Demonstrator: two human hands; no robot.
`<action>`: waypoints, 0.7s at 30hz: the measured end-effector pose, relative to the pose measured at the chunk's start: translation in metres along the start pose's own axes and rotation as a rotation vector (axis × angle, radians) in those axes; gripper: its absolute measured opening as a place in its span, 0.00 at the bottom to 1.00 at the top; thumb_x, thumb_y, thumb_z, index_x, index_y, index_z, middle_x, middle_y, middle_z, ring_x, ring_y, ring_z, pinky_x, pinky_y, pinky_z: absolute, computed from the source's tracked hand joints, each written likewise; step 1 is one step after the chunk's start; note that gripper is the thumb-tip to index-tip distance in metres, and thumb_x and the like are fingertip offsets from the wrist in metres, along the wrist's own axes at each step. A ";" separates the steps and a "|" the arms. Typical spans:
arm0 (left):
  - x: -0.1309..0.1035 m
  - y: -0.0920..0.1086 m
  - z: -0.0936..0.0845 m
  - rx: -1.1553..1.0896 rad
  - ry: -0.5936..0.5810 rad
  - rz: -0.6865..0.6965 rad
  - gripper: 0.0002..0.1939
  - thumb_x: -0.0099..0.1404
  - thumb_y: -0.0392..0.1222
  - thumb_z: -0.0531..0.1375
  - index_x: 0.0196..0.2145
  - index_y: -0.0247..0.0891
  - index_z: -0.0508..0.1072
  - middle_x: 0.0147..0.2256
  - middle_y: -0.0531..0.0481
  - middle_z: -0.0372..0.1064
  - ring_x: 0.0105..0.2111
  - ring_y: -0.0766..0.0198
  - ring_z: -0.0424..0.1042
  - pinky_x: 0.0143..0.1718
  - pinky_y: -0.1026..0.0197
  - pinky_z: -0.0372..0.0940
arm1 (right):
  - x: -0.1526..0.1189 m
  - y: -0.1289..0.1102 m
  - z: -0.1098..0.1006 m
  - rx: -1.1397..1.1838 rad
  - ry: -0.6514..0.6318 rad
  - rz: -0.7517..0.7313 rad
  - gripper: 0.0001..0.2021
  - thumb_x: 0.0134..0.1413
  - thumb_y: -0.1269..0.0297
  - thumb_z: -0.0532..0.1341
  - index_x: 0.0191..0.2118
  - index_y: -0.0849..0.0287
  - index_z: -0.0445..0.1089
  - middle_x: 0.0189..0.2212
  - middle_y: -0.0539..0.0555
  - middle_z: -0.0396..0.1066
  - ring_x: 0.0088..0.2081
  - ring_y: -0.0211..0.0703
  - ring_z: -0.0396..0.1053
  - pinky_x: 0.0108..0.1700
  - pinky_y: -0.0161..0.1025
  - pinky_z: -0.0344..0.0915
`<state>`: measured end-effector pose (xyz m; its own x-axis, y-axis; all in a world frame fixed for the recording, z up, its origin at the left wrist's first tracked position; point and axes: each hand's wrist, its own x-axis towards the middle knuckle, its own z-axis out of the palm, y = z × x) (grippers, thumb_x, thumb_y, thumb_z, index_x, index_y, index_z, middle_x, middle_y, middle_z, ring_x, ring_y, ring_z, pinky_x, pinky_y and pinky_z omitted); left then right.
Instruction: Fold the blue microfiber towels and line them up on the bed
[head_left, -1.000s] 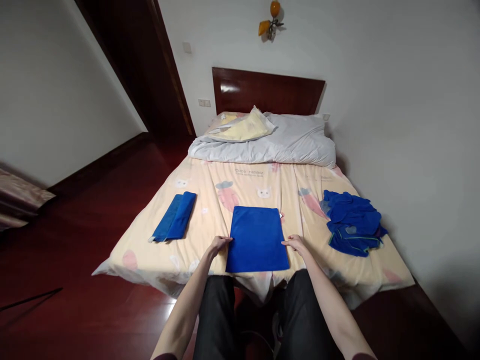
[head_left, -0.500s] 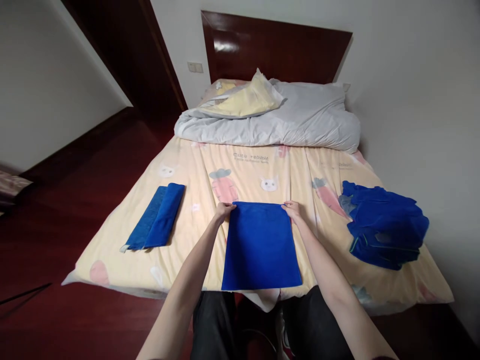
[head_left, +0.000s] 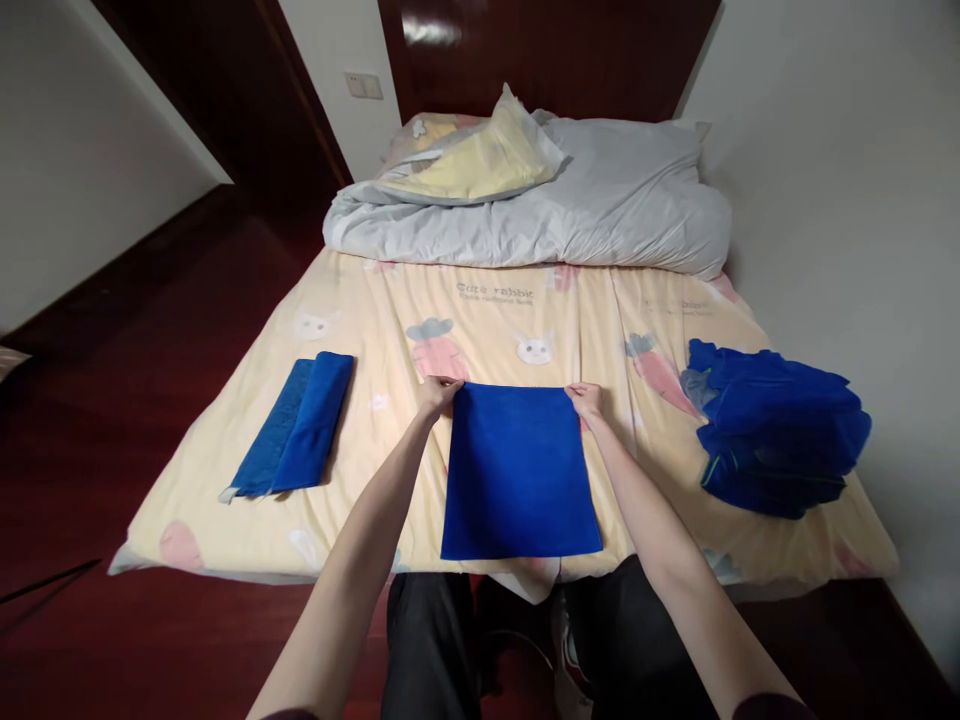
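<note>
A rectangular blue cloth [head_left: 521, 475] lies flat near the front edge of the bed, between my forearms. My left hand [head_left: 440, 394] pinches its far left corner, and my right hand [head_left: 584, 401] pinches its far right corner. The far edge between them is straight. Off to the left rests a folded blue cloth [head_left: 296, 425], with a lighter strip along one side and a small pale tag at its near end. A loose heap of blue cloths [head_left: 784, 430] sits on the right side of the bed, apart from my hands.
The bed [head_left: 375, 310] has a pale yellow cover with rabbit and carrot prints. A rolled grey quilt [head_left: 630, 200] and a yellow pillow [head_left: 480, 160] lie at its head, before a dark wooden headboard [head_left: 555, 50]. A wall [head_left: 847, 180] stands on the right.
The view has tilted down and come a little closer. Both hands still pinch the far corners of the cloth, which has slid slightly away from the bed's front edge.
</note>
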<state>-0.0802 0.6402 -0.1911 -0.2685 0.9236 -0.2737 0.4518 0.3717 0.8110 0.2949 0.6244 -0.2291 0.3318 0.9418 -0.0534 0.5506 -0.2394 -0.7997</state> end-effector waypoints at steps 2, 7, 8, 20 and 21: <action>0.000 0.001 0.001 0.122 0.005 0.051 0.12 0.61 0.47 0.68 0.38 0.36 0.85 0.35 0.43 0.82 0.42 0.51 0.80 0.40 0.60 0.70 | -0.003 -0.005 -0.001 -0.046 0.010 0.013 0.06 0.56 0.64 0.66 0.36 0.58 0.81 0.38 0.57 0.84 0.43 0.52 0.82 0.48 0.43 0.76; 0.001 0.002 0.005 0.560 -0.111 0.227 0.15 0.68 0.46 0.63 0.47 0.38 0.83 0.47 0.41 0.81 0.49 0.52 0.78 0.47 0.59 0.70 | -0.007 -0.023 -0.006 -0.328 -0.116 -0.041 0.10 0.57 0.67 0.69 0.45 0.57 0.81 0.49 0.58 0.81 0.52 0.50 0.78 0.56 0.42 0.72; 0.002 0.002 0.005 0.589 -0.134 0.230 0.14 0.68 0.46 0.64 0.47 0.37 0.82 0.47 0.40 0.80 0.49 0.51 0.78 0.48 0.59 0.70 | -0.006 -0.027 -0.007 -0.397 -0.157 -0.045 0.12 0.57 0.66 0.69 0.47 0.57 0.81 0.50 0.59 0.80 0.53 0.49 0.78 0.56 0.41 0.71; -0.033 0.019 0.024 0.714 0.071 0.455 0.22 0.75 0.40 0.51 0.63 0.35 0.68 0.59 0.31 0.70 0.62 0.43 0.68 0.61 0.42 0.64 | -0.044 -0.056 0.000 -0.631 -0.001 -0.274 0.19 0.69 0.69 0.55 0.61 0.62 0.72 0.61 0.68 0.71 0.65 0.60 0.66 0.65 0.55 0.62; -0.046 0.014 0.032 0.714 0.090 0.558 0.24 0.76 0.41 0.50 0.65 0.35 0.67 0.63 0.31 0.67 0.65 0.42 0.64 0.64 0.41 0.61 | -0.058 -0.054 0.005 -0.635 -0.007 -0.388 0.22 0.71 0.67 0.53 0.66 0.63 0.68 0.66 0.68 0.66 0.68 0.60 0.61 0.68 0.57 0.57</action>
<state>-0.0339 0.6059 -0.1837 0.0950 0.9872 0.1281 0.9475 -0.1291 0.2925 0.2423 0.5841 -0.1863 0.0199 0.9874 0.1572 0.9648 0.0223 -0.2621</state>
